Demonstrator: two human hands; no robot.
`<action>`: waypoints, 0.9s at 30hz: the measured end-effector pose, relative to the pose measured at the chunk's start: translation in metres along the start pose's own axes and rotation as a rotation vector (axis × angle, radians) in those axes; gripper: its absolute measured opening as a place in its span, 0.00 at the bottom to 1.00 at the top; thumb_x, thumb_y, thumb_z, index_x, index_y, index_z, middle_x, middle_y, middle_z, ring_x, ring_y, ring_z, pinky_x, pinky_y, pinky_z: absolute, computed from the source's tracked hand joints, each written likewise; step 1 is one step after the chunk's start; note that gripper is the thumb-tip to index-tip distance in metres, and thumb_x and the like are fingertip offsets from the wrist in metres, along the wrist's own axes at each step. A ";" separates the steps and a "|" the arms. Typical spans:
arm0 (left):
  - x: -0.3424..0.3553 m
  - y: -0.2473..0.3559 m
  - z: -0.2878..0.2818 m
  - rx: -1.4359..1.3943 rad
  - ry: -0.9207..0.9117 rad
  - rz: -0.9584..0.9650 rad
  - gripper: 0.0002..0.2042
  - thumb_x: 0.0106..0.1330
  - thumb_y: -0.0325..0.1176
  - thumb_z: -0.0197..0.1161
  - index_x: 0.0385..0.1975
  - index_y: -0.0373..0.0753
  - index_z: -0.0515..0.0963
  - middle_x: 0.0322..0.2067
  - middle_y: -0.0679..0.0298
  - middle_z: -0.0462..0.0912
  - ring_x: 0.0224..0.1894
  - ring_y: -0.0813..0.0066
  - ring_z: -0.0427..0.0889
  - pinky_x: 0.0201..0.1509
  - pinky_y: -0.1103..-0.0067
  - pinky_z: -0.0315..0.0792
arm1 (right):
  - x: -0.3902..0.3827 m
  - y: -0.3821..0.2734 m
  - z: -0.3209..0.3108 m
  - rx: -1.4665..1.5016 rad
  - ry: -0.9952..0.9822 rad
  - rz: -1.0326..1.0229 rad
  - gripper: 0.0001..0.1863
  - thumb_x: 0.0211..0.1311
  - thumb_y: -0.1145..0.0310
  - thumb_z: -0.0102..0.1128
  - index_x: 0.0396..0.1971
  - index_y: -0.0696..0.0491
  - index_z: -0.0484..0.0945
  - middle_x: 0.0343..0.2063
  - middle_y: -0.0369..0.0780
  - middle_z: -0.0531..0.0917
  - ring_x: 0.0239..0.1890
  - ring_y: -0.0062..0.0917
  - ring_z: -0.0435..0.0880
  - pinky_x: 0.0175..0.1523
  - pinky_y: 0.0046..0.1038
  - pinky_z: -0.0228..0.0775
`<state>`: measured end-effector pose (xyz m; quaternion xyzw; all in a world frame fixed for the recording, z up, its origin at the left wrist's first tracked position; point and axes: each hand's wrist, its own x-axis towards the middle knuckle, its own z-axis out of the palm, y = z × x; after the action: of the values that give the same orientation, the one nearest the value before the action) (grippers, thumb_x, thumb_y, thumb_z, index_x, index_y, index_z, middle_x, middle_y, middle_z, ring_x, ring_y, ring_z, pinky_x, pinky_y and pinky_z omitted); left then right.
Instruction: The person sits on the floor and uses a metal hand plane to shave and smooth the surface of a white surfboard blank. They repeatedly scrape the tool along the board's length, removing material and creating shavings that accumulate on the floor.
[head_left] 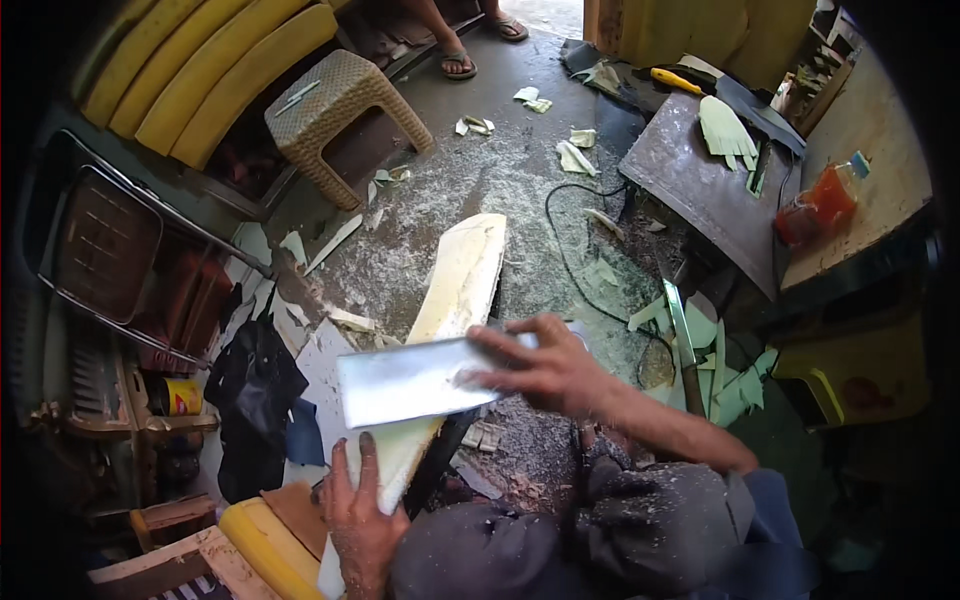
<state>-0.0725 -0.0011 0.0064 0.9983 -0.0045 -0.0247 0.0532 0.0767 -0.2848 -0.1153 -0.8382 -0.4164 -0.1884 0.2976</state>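
Note:
A long, pale yellow foam piece (462, 275) slants away from me, its far end raised toward the middle of the view. My left hand (362, 530) grips its near end, with two fingers stretched up along the foam. Across the foam lies a flat, silver rectangular metal tool (400, 385), and my right hand (545, 370) is closed on its right end, fingers over the top. Motion blurs the tool's surface slightly, and its underside is hidden. A dark support shows beneath the foam, beside my dusty dark-clothed legs.
Foam crumbs and offcuts cover the floor (520, 150). To the right lie a long-bladed knife (682, 335), a black cable (560, 250) and a brown board (690, 170). A woven-pattern stool (335, 110) stands far left; a black bag (250, 400) lies nearer. Another person's feet (458, 62) show at the back.

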 end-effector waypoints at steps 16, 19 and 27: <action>0.004 0.001 -0.003 0.023 0.005 0.033 0.46 0.46 0.26 0.71 0.74 0.42 0.65 0.65 0.36 0.67 0.60 0.35 0.75 0.63 0.54 0.68 | -0.067 0.139 0.028 -0.290 -0.214 0.869 0.38 0.60 0.72 0.65 0.71 0.32 0.69 0.71 0.41 0.70 0.56 0.51 0.75 0.57 0.51 0.75; 0.005 0.004 -0.003 0.019 -0.006 0.038 0.47 0.45 0.25 0.71 0.74 0.42 0.65 0.65 0.35 0.68 0.61 0.34 0.74 0.65 0.54 0.68 | -0.066 0.151 0.028 -0.259 -0.249 1.146 0.36 0.67 0.57 0.61 0.74 0.43 0.62 0.64 0.52 0.75 0.64 0.55 0.71 0.56 0.60 0.71; 0.007 0.003 -0.005 0.086 0.009 0.166 0.49 0.42 0.27 0.73 0.74 0.44 0.65 0.65 0.36 0.67 0.56 0.36 0.76 0.60 0.53 0.69 | 0.021 0.154 0.067 1.007 0.103 1.244 0.29 0.76 0.47 0.47 0.36 0.61 0.82 0.26 0.49 0.86 0.23 0.26 0.84 0.36 0.32 0.75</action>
<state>-0.0655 -0.0039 0.0118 0.9959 -0.0878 -0.0155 0.0121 0.2182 -0.3015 -0.2065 -0.6720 0.1067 0.1840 0.7094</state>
